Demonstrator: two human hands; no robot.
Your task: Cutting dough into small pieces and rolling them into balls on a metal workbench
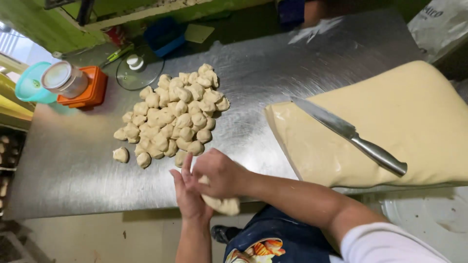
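My left hand (187, 192) and my right hand (222, 173) are pressed together over the front edge of the steel table (73, 165), with a lump of pale dough (222, 203) held between the palms. Just beyond them lies a heap of several small dough pieces (173, 117), and one piece (121, 155) sits apart at the left. A large slab of dough (414, 126) covers the right of the table, and a steel-handled knife (348, 134) rests on top of it.
An orange scale (90, 90) with a metal tin (63, 78) stands at the back left beside a teal container (30, 85). A glass lid (139, 70) and a blue tub (163, 34) sit at the back. A white bucket (429, 219) stands below right.
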